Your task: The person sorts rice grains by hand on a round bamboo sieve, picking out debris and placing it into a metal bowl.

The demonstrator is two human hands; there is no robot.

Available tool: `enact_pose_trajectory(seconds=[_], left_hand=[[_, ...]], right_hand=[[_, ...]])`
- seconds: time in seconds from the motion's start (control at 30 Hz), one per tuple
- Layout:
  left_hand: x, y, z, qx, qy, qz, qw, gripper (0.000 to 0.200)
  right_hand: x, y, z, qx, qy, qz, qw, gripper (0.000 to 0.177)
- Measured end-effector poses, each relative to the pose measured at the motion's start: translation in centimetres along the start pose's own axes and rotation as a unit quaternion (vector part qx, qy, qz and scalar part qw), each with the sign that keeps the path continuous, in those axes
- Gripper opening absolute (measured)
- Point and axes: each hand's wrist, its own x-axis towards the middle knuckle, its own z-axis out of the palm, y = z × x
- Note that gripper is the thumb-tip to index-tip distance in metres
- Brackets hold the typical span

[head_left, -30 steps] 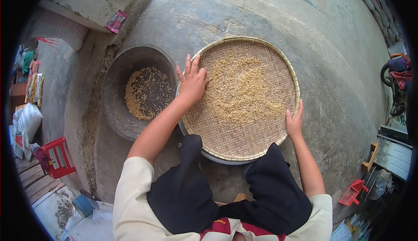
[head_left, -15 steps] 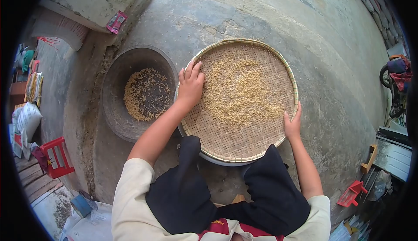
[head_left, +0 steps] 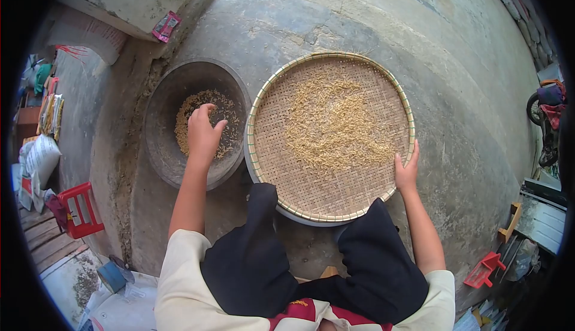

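My left hand [head_left: 205, 133] is over a round dark basin [head_left: 160, 145], its fingers curved and the thumb apart; nothing shows between them. Inside the basin lie small yellow-brown grains [head_left: 184, 128] that look like unhusked rice, partly hidden by the hand. To the right, a round woven bamboo winnowing tray [head_left: 299, 196] holds a wide spread of the same yellow grains [head_left: 335, 133]. At its lower right rim is my right hand [head_left: 407, 172], thumb at the inner edge and fingers along the outside. Beneath the tray shows the edge of a pale container [head_left: 293, 216].
My dark-clothed knees [head_left: 251, 259] sit close below the tray. A red plastic stool [head_left: 82, 210] and white sacks [head_left: 41, 160] are at the left. Toward the right lie another red plastic item [head_left: 484, 270] and a parked motorbike [head_left: 546, 127]. A pink packet [head_left: 166, 26] rests on a ledge.
My left hand has left the tray's left rim and moved left over the basin. The right hand stays at the tray's right rim, and the grains on the tray look much the same.
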Motion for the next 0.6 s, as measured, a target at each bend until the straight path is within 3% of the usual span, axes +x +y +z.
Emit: enact_pose_trajectory(seconds=[0.03, 0.1, 0.17, 0.2, 0.27, 0.4, 0.6], left_hand=[[-0.1, 0.0, -0.1, 0.084, 0.028, 0.031, 0.996, 0.028], [0.4, 0.7, 0.8, 0.018, -0.02, 0.022, 0.999, 0.034], [0.9, 2.1, 2.8, 0.048, 0.005, 0.134, 0.99, 0.035], [1.2, 3.1, 3.4, 0.046, 0.006, 0.132, 0.99, 0.035], [2.2, 4.9, 4.6, 0.081, -0.021, 0.217, 0.973, 0.033], [4.2, 6.0, 7.4, 0.098, -0.028, 0.254, 0.962, 0.018], [5.9, 4.7, 9.2, 0.121, -0.012, 0.301, 0.946, 0.013]], right_hand=[[-0.1, 0.0, 0.0, 0.001, 0.001, 0.001, 1.0, 0.071], [0.0, -0.2, -0.1, 0.002, -0.002, 0.001, 1.0, 0.071], [0.0, -0.2, 0.0, 0.003, -0.004, 0.002, 1.0, 0.071], [0.0, -0.1, 0.0, 0.006, -0.005, 0.005, 1.0, 0.071], [0.1, 0.0, 0.1, 0.007, -0.006, 0.006, 1.0, 0.071], [0.0, 0.1, 0.0, 0.029, -0.016, 0.014, 0.999, 0.071], [0.0, 0.2, -0.1, 0.016, -0.019, 0.007, 1.0, 0.068]])
